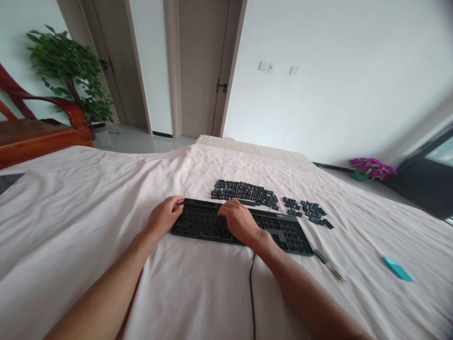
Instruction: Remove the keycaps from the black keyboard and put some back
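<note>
A black keyboard [196, 219] with most of its keycaps off lies flat on the pale cloth. My left hand [165, 215] grips its left end, with fingers curled at the upper corner. Over the left-middle part of the board, my right hand [240, 221] is closed with its fingertips pointing down. Something dark shows beneath those fingertips, but I cannot make it out. Behind the board lie many loose black keycaps [244, 191] in rough rows, and a smaller group of keycaps [311, 210] sits to their right. A black cable [251, 288] runs from the board towards me.
Right of the keyboard lies a tool with a dark handle and thin metal prongs [331, 267]. Farther right is a teal block-shaped object [397, 268]. The wrinkled cloth [88, 203] covers the surface. A wooden chair [46, 127] stands at the far left.
</note>
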`<state>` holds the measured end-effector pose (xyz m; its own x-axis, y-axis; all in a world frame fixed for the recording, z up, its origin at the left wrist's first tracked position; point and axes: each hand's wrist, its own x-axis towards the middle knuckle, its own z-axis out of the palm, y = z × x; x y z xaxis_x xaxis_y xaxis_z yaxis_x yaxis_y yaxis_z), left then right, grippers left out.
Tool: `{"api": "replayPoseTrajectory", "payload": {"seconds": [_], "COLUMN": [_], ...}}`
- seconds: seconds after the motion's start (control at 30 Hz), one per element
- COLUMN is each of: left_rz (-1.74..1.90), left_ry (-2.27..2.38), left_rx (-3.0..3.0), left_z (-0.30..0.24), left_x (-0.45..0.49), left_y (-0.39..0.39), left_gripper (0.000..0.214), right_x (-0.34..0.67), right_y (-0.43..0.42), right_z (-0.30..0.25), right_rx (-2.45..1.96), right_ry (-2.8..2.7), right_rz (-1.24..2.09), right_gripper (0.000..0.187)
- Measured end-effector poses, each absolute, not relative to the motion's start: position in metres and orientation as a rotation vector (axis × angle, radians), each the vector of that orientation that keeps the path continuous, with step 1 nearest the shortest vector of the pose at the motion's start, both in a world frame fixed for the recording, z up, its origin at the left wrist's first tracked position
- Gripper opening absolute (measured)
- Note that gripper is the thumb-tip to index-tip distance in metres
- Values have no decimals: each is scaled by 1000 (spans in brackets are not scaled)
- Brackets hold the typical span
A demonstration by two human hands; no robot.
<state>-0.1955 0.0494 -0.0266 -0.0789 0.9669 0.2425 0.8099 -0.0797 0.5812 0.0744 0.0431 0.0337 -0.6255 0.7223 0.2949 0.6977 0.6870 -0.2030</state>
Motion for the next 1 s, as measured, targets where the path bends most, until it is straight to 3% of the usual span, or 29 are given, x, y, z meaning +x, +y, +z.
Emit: {"api": "replayPoseTrajectory", "payload": {"seconds": [0.2,0.5,0.77,1.0], "left_rz": [896,876,892,854], "left_ry": [1943,1939,1944,1960], "left_rx": [1937,1922,1932,1915], "left_z": [-27,-24,-23,-21], "left_x": [-196,-196,-195,-195], "left_y": [50,50,49,47], "left_gripper": [36,36,36,37], "right_x": [69,38,29,8], "right_y": [41,49,33,46], "right_z": [40,31,37,26], "right_rx": [-899,-984,-814,-886], "right_ry": [-2487,-2546,-2601,-2509], "right_rz": [409,178,391,261], "right_gripper": [32,31,32,31]}}
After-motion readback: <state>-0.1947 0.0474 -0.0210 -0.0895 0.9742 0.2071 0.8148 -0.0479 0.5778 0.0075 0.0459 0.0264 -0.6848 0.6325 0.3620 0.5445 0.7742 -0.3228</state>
